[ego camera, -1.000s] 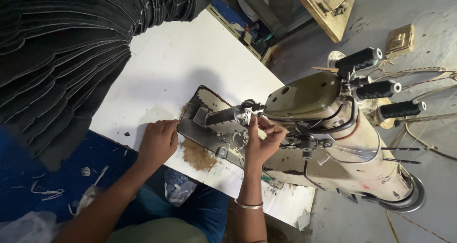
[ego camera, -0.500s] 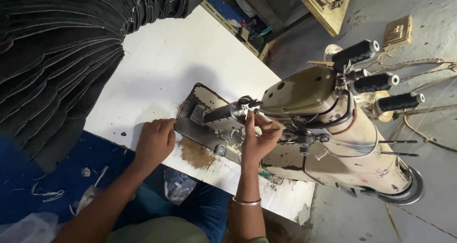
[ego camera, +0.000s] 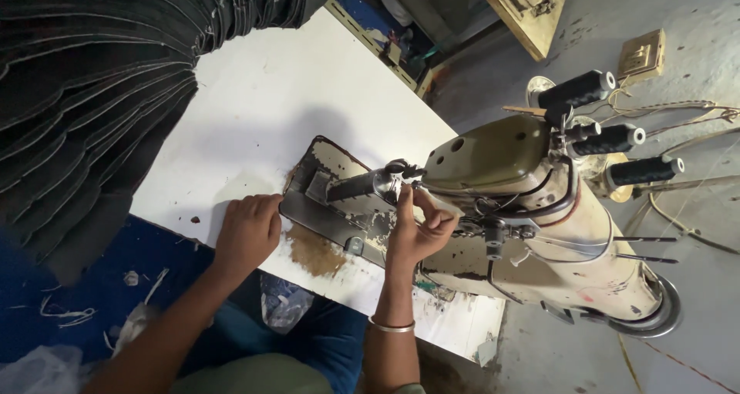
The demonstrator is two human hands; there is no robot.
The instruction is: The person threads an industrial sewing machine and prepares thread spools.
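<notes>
Fabric stack (ego camera: 85,93): dark layered pieces piled over the far-left corner of the white surface (ego camera: 293,93).
Thread spools (ego camera: 609,139): three black ones, lying sideways beyond the surface's right edge.
Floor (ego camera: 694,24): grey concrete.
Switch box (ego camera: 641,53): small, tan, on that floor.

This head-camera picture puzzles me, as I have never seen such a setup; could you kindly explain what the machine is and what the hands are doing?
The picture comes from a camera on the person's head, looking down at their own bare hands. The big cream and olive thing is an industrial sewing machine standing on a white table. Three dark thread spools sit on top of it. The left hand rests flat on the table edge beside the machine's worn base plate. The right hand reaches up to the needle area, its fingers seemingly pinching something too small to make out. A stack of dark fabric lies at the left.
</notes>
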